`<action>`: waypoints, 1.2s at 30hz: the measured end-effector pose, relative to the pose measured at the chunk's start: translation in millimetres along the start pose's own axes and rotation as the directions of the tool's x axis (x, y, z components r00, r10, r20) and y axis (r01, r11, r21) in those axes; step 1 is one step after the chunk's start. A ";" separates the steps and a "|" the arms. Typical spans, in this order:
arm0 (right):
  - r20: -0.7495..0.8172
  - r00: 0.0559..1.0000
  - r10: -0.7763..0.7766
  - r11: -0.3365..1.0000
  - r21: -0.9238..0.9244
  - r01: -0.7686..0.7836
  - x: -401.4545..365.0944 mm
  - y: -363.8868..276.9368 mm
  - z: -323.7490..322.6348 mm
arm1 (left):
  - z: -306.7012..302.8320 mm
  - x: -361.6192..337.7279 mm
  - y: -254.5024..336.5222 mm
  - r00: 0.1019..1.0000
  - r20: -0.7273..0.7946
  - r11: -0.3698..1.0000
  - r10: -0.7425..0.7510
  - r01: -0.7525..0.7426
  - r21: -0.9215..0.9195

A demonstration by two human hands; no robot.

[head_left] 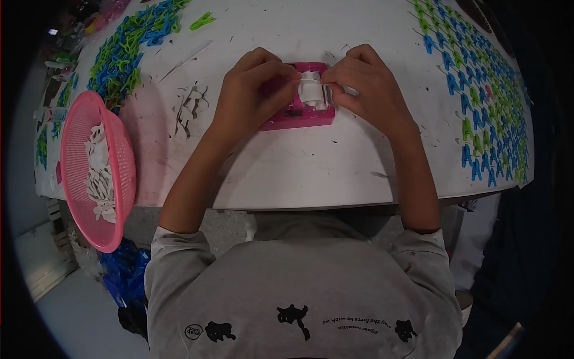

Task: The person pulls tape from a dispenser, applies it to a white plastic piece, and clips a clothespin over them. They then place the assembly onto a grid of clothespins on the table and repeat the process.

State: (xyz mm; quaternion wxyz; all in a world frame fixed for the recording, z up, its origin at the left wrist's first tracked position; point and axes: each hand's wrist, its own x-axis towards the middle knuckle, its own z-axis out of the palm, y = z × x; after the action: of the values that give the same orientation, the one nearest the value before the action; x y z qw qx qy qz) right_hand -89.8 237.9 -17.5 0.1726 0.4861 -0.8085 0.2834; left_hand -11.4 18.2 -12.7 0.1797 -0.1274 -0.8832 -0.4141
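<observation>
A bright pink tray-like holder [299, 122] lies on the table in front of me, with a smooth white rounded piece [311, 93] set in it. My left hand [254, 87] is at the holder's left side, thumb and forefinger pinched by the white piece's upper edge. On the opposite side, my right hand [368, 87] pinches at the white piece's right edge. A thin pale line seems to run between the two sets of fingertips. Whatever each pinch holds is too small to make out.
A pink basket [127, 173] of white pieces [98, 167] sits tilted at the table's left edge. Green and blue clothespins [128, 51] lie heaped at the back left; many more clothespins [478, 102] stand in rows at right. Dark scraps [190, 110] and a thin tool [185, 60] lie between.
</observation>
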 end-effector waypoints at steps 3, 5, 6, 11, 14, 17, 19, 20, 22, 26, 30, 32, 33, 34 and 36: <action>0.016 1.000 0.006 1.000 -0.018 -0.005 0.8 0.5 -3.3 | 2.4 -0.2 -0.5 1.000 -0.006 1.000 -0.016 0.015 -0.018; 0.005 1.000 0.004 1.000 -0.027 -0.004 1.0 1.8 -5.2 | 4.4 -0.5 -2.2 1.000 -0.018 1.000 -0.006 0.006 -0.026; 0.004 1.000 0.004 1.000 -0.027 -0.003 1.4 2.9 -6.2 | 5.4 -0.5 -3.8 1.000 -0.007 1.000 -0.004 0.004 -0.005; 0.029 0.999 -0.035 0.996 -0.081 0.037 6.0 0.5 -15.8 | 4.4 1.4 -1.1 1.000 0.001 1.000 0.003 -0.003 0.019; 0.082 0.994 -0.065 0.996 -0.048 0.069 17.3 -4.9 -24.6 | 7.1 -0.8 -6.2 1.000 -0.021 0.999 0.022 -0.021 0.043; 0.125 0.989 -0.075 0.996 -0.034 0.080 28.2 -10.8 -30.3 | 8.5 0.0 -7.0 0.999 -0.036 1.000 0.002 -0.001 0.019; 0.116 0.990 -0.086 0.996 -0.006 0.087 35.1 -14.2 -31.0 | 9.5 -0.9 -7.3 0.998 -0.049 0.999 0.026 -0.025 0.021; 0.106 0.990 -0.091 0.996 0.021 0.089 38.1 -15.8 -30.5 | 10.0 -1.1 -7.8 0.998 -0.055 1.000 0.023 -0.022 0.022; 0.110 0.989 -0.103 0.994 0.053 0.097 44.3 -18.7 -27.9 | 10.5 -0.3 -8.9 0.997 -0.063 0.999 0.034 -0.032 0.023; 0.092 0.991 -0.098 0.985 0.151 0.083 52.9 -28.3 -18.5 | 10.6 -1.1 -10.3 0.997 -0.077 0.999 0.030 -0.028 0.034; 0.085 0.992 -0.089 0.969 0.240 0.066 56.3 -37.2 -9.1 | 10.9 -1.6 -13.8 0.991 -0.095 0.992 0.099 -0.090 0.087; 0.114 0.991 -0.074 0.978 0.201 0.050 58.9 -42.8 -8.5 | 7.2 -1.3 -12.9 0.987 -0.106 0.986 0.125 -0.111 0.124; 0.112 0.990 -0.088 0.978 0.197 0.064 60.0 -44.7 -8.7 | 4.7 -2.4 -11.8 0.994 -0.087 0.997 0.060 -0.056 0.049; 0.089 0.991 -0.104 0.975 0.205 0.084 60.8 -46.2 -9.3 | 2.0 -2.8 -10.2 0.998 -0.064 1.000 -0.003 0.002 -0.025; 0.067 0.988 -0.136 0.971 0.208 0.119 65.7 -49.9 -12.2 | -2.7 -1.1 -7.7 0.993 -0.121 0.987 -0.013 -0.007 -0.162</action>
State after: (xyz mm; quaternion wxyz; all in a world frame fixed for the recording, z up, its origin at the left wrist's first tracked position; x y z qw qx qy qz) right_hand -76.4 182.0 43.0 0.1069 0.5633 -0.7486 0.3331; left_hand -12.7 11.2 -16.8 0.2216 -0.1150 -0.8342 -0.4917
